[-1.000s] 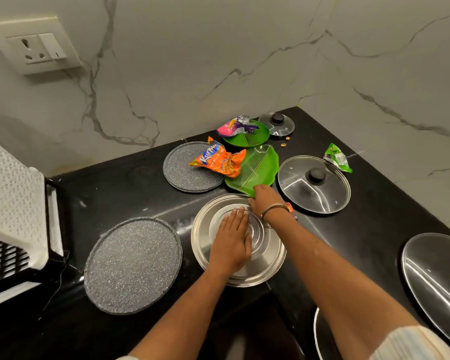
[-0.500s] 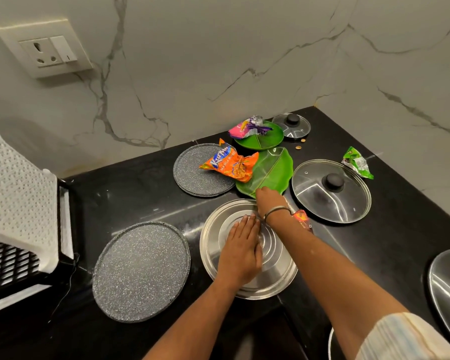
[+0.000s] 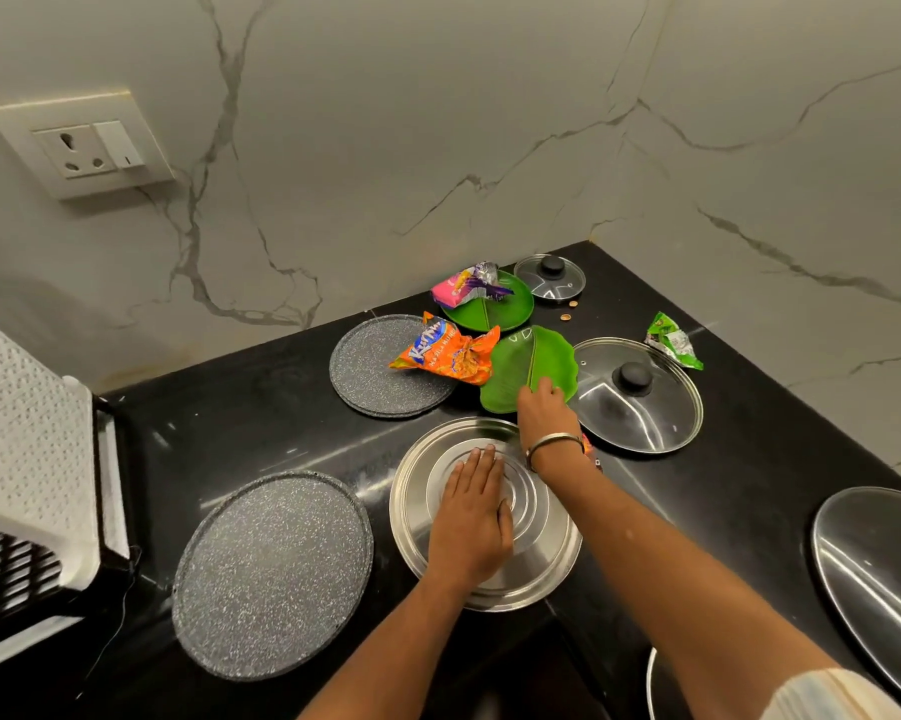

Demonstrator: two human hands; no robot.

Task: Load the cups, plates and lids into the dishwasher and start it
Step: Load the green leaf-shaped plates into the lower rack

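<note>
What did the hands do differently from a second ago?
The right hand has reached forward, off the steel plate's far rim and onto the near edge of the green leaf plate, fingers touching it. The left hand stays flat on the steel plate. Wrappers, lids and grey plates haven't moved.

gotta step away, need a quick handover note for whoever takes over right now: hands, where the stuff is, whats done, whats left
Left hand: flat, fingers straight, resting on the steel lid.
Right hand: reaching to the near edge of the leaf-shaped green plate; whether it grips is unclear.
On the black counter: two grey speckled plates, a round green plate with a pink wrapper, an orange snack packet lying across the small grey and leaf plates, two glass lids.
Done: nothing loaded; no dishwasher in view.
Left: clear wrappers, load everything, start.
</note>
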